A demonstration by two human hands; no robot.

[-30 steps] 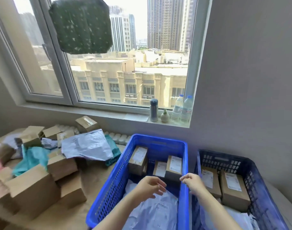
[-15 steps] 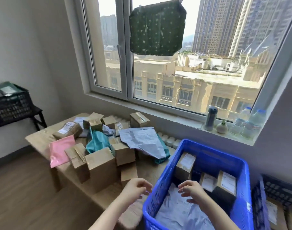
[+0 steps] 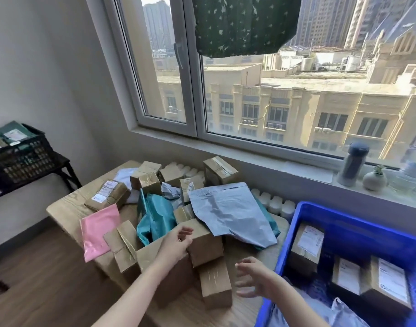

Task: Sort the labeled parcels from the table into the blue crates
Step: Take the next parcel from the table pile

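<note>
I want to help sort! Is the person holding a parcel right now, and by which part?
No, nothing is held. The left hand hangs loose-fingered over a brown box, and the right hand is open beside the blue crate.

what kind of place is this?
Likely a high-rise apartment or small office room used for parcel sorting: a wooden table piled with parcels, a blue crate of labelled boxes, a window over city buildings.

Blue crate (image 3: 351, 215), pink mailer (image 3: 98, 230), teal bag (image 3: 155, 218) — green speckled cloth (image 3: 244, 22).
</note>
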